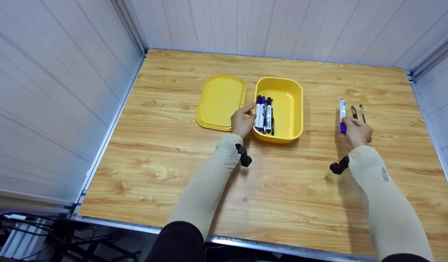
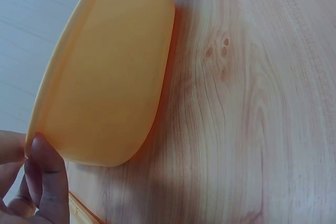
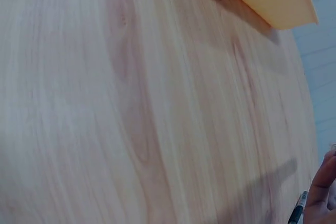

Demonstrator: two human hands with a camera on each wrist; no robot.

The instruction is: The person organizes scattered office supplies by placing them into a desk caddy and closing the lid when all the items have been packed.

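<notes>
Nearest, pale sleeves (image 1: 209,185) stretched over the table (image 1: 289,203). The left hand (image 1: 243,122) pinched the left rim of the yellow box (image 1: 287,112); well to its right, the right hand (image 1: 358,133) gripped a purple-capped marker (image 1: 342,108), two pens (image 1: 362,113) just beside. More markers (image 1: 268,115) lay inside the box, leftward, beside a yellow lid (image 1: 223,100). Farthest stood a pale wall (image 1: 253,29).

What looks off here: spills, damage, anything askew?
Nothing stands out. The yellow box sits upright with pens bunched along its left side, the lid lies flat beside it, and the right hand holds a purple-capped marker. No spill or damage shows.
</notes>
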